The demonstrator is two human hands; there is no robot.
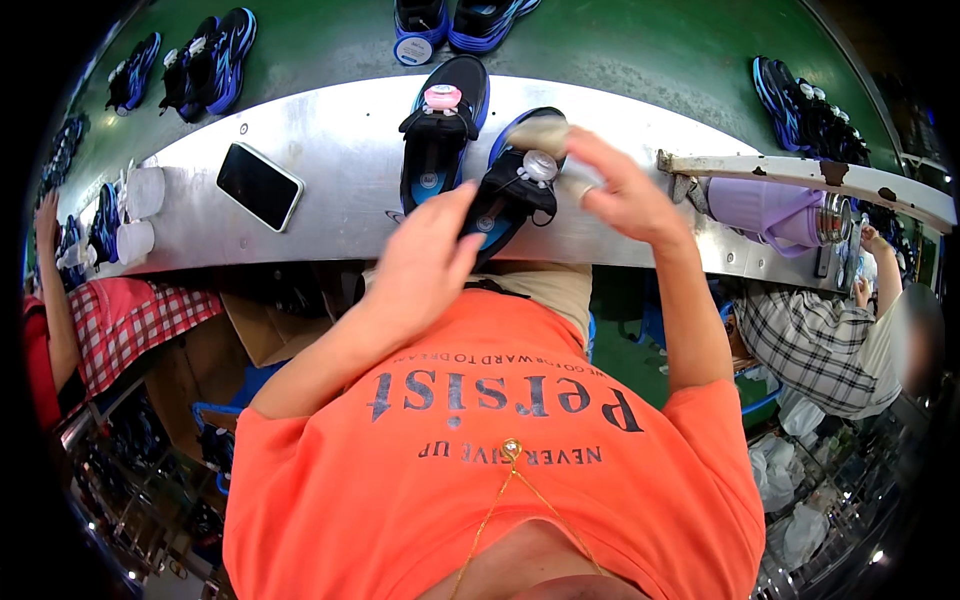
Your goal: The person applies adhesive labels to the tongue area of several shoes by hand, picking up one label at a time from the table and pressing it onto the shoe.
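Observation:
A black and blue sneaker (500, 200) lies tilted at the front edge of the metal bench, with a clear round piece (538, 167) on its laces. My left hand (425, 255) grips this sneaker at the heel and side, thumb and fingers about its collar. My right hand (625, 200), closed, has a pale beige pad or cloth (538, 134) against the sneaker's toe; the pad is blurred by motion. Just left stands the matching sneaker (433, 150), toe pointing away, with a pink round piece (441, 97) on its laces.
A phone (260, 187) lies on the metal bench (340, 125). At right a chipped white bar (800, 170) crosses above a lilac bottle (765, 212). More sneakers (222, 62) sit on the green surface beyond. People work at both sides; a hand (875, 243) shows at right.

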